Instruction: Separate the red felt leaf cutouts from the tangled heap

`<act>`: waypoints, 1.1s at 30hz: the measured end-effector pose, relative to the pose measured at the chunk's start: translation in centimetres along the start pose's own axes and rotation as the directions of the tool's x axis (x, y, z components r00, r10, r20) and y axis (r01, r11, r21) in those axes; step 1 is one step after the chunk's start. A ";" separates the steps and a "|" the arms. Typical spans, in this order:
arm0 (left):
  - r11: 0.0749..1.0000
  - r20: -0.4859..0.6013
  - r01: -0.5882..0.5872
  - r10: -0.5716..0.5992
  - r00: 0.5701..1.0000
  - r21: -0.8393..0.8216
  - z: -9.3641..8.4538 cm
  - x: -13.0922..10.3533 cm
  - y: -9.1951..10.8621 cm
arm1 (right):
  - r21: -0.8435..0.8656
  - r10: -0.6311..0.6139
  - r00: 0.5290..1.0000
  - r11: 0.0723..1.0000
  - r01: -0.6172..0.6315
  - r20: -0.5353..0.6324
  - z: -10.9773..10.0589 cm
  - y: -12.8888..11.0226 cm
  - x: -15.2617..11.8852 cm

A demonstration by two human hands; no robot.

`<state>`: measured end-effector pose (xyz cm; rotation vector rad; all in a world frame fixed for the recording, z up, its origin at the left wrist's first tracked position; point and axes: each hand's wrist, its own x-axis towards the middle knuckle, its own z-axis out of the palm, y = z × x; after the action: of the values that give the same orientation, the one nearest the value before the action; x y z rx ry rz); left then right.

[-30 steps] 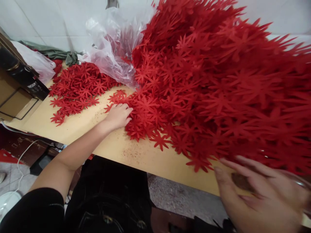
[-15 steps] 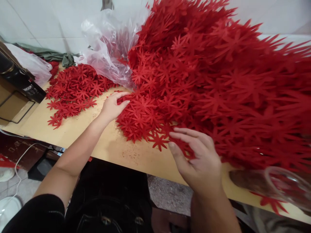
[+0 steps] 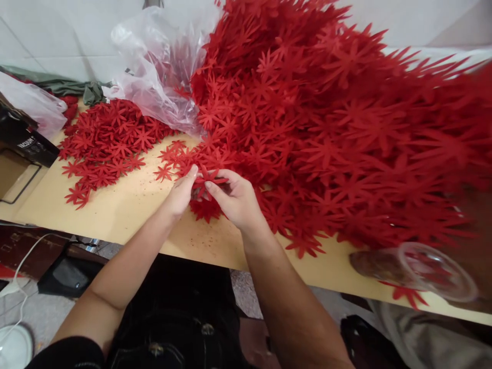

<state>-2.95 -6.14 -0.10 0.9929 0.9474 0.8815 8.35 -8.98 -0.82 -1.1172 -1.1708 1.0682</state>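
Observation:
Close together over the front of the table, my hands meet around a red flower-shaped cutout with narrow petals. My right hand pinches it between thumb and fingers. At its left side, my left hand has its thumb up and its fingers curled behind the cutout, partly hidden. Under and beyond the hands spreads a big heap of the same red cutouts, reaching far to the right. A smaller pile of red cutouts lies to the left. Some loose cutouts rest just beyond my left hand.
A crumpled clear plastic bag stands against the wall between the piles. At the left edge are a black box and a white bag. A clear plastic container lies on its side near the table's right front.
My right hand has moved left and inward to meet my left hand, and a red cutout is now held between them. My left hand has drawn slightly nearer to me. The view has shifted a little.

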 end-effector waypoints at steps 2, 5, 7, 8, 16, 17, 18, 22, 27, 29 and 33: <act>0.999 -0.037 -0.008 0.010 0.999 0.049 0.1 0.3 -0.1 | -0.026 0.005 0.999 1.000 -0.006 -0.049 -0.1 0.2 0.1; 0.983 -0.094 -0.100 0.116 0.989 0.156 0.3 0.7 -0.4 | -0.136 -0.045 0.982 0.991 0.020 -0.182 -0.4 0.9 0.8; 0.925 -0.093 -0.234 0.273 0.958 0.298 0.3 1.0 -0.8 | -0.220 -0.107 0.963 0.974 0.051 -0.248 -0.6 1.4 1.5; 0.874 -0.083 -0.301 0.356 0.931 0.381 0.2 1.1 -1.0 | -0.250 -0.130 0.955 0.966 0.062 -0.268 -0.8 1.6 1.7; 0.959 -0.017 -0.241 0.246 0.969 0.152 0.3 1.5 -1.5 | -0.383 -0.122 0.980 0.922 0.052 -0.159 -0.7 2.3 2.1; 0.971 -0.012 -0.214 0.216 0.976 0.104 0.5 1.5 -1.5 | -0.393 -0.123 0.983 0.917 0.061 -0.133 -0.6 2.3 2.0; 0.981 -0.008 -0.186 0.187 0.982 0.061 0.6 1.4 -1.5 | -0.401 -0.123 0.986 0.914 0.067 -0.115 -0.4 2.2 1.9; 0.989 -0.033 -0.131 0.129 0.991 -0.071 1.1 1.3 -1.2 | -0.434 -0.200 0.978 0.887 0.157 -0.054 0.9 1.9 1.2; 0.977 -0.075 -0.152 0.142 0.987 -0.148 1.9 1.2 -0.5 | -0.407 -0.335 0.938 0.872 0.272 -0.091 1.7 0.8 0.6; 0.968 -0.075 -0.177 0.166 0.983 -0.178 2.5 0.9 -0.2 | -0.282 -0.266 0.939 0.938 0.200 -0.218 1.1 0.1 1.0; 0.944 -0.009 -0.253 0.257 0.966 -0.211 4.4 -0.1 -0.1 | -0.143 -0.122 0.916 0.987 0.072 -0.382 -0.8 -0.1 2.6</act>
<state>1.11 -7.46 0.91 0.9510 0.7011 1.1628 9.39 -6.47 -0.37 -1.2878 -0.9707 0.6597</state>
